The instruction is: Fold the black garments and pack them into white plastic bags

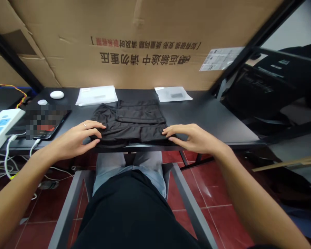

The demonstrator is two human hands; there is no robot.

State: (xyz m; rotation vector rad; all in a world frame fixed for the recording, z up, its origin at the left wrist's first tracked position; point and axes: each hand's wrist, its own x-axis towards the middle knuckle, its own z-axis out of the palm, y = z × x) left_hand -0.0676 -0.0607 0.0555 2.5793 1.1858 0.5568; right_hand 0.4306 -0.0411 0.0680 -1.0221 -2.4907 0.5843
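Note:
A folded, creased black cloth lies along the front edge of the dark desk, with a flat rectangular section folded at its back. At the cloth's left edge is my left hand, a ring on one finger, its fingertips touching the fabric and its thumb apart from the fingers. My right hand rests its fingertips on the right edge, thumb spread a little below them. Neither hand appears to pinch the fabric. The exact kind of cloth item cannot be made out.
Behind the cloth lie two white translucent packets, one left and one right. A tablet-like device, a white oval object and a white power strip with cables are at left. A cardboard sheet walls the back.

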